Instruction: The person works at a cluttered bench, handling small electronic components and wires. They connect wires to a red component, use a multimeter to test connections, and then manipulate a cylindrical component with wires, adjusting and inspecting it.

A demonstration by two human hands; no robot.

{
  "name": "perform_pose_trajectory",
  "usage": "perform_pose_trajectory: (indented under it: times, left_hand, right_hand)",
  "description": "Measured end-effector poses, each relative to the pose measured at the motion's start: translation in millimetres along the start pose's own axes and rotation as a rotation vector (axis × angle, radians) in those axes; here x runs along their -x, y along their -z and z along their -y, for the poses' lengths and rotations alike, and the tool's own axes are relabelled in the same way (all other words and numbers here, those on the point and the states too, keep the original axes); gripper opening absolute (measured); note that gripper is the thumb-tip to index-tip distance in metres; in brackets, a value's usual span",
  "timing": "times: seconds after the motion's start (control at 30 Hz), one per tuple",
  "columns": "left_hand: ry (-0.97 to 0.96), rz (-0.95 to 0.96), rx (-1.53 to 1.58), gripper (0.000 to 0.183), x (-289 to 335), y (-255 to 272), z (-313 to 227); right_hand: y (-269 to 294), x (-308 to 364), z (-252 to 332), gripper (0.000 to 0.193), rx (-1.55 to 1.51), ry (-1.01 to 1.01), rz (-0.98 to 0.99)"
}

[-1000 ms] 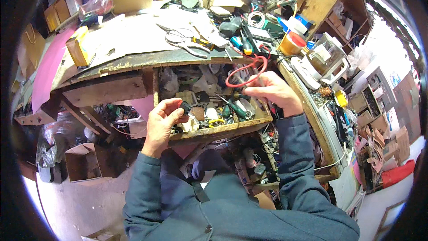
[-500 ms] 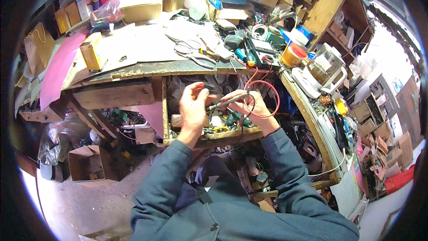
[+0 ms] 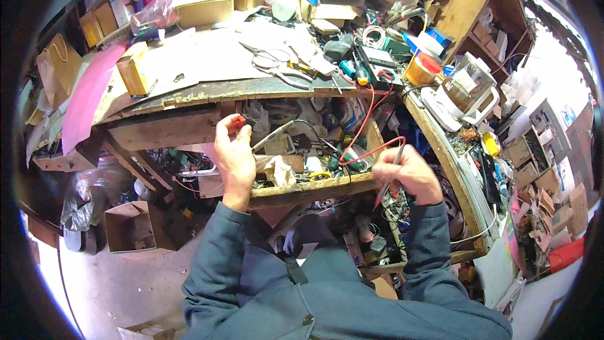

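Observation:
My left hand is raised over the left side of the open drawer. Its thumb and fingertips pinch a small dark and red piece, too small to name. A grey pen-shaped test probe slants up and right from the same hand, a black lead trailing from its upper end. My right hand is closed around a second test probe, right of the drawer, with its red tip pointing down. A red lead runs from it toward the multimeter on the bench.
The wooden drawer holds tools, a crumpled pale rag and loose parts. On the bench lie scissors, pliers and screwdrivers. A glass jug and a red-lidded jar stand at the right.
My hands have moved apart, left hand leftward, right hand rightward and down. The red lead, looped by my right hand before, now stretches out. The grey probe now lies by the left hand alone.

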State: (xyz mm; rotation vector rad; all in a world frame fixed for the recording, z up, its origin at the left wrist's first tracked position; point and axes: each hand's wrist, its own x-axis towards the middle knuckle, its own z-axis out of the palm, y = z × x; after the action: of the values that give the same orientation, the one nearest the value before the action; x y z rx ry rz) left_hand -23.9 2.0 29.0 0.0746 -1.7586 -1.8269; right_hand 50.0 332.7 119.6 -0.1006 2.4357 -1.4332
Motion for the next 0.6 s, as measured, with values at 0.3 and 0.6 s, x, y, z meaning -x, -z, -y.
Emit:
perform_pose_trajectory:
  times: [0.3, 0.6]
  left_hand:
    - [-0.035, 0.137, -0.009, 0.025, 53, -7, -12]
    - [0.473, 0.369, 0.692, 0.025, 32, 9, 12]
  right_hand:
    - [-145, -42, 12, 0.044, -0.767, 0.266, -0.050]
    - [-135, -66, 13, 0.009, -0.676, 0.569, -0.375]
